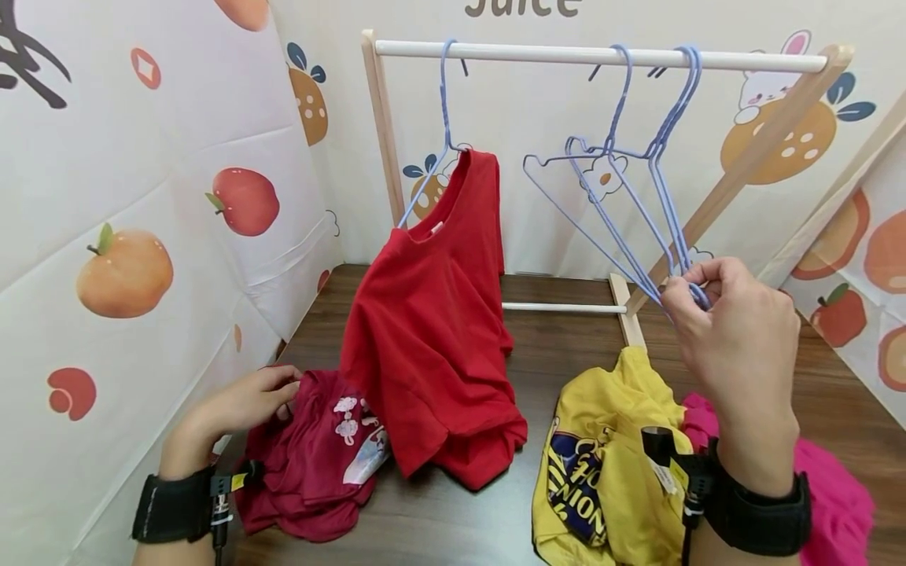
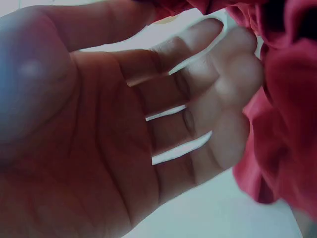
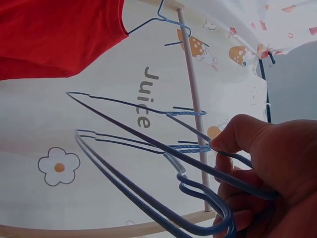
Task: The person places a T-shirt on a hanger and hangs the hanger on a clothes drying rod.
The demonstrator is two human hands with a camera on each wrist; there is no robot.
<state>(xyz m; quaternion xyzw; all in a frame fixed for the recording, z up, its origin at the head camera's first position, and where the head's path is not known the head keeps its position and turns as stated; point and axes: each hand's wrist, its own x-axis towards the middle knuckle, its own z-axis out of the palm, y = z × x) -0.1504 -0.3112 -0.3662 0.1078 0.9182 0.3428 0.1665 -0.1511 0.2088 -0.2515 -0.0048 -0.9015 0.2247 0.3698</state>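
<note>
My right hand [image 1: 739,338] pinches the lower corner of a blue wire hanger [image 1: 623,102] that still hooks over the rail. Two more blue hangers [image 1: 685,94] hang close together to its right, their wires overlapping near my fingers. In the right wrist view, thumb and forefinger close on the wire. My left hand [image 1: 244,405] lies at the left edge of a crumpled maroon garment [image 1: 311,464] with a white print; its fingers are loosely extended in the left wrist view, beside the cloth. A red shirt [image 1: 439,314] hangs from another blue hanger [image 1: 444,102], its hem low over the table.
A white rail [image 1: 524,52] on a wooden frame [image 1: 767,141] carries the hangers. In front of it lie a folded yellow shirt [image 1: 630,440] with dark lettering and a pink garment [image 1: 835,503]. Fruit-printed cloth [image 1: 184,204] encloses the brown wooden table [image 1: 453,519].
</note>
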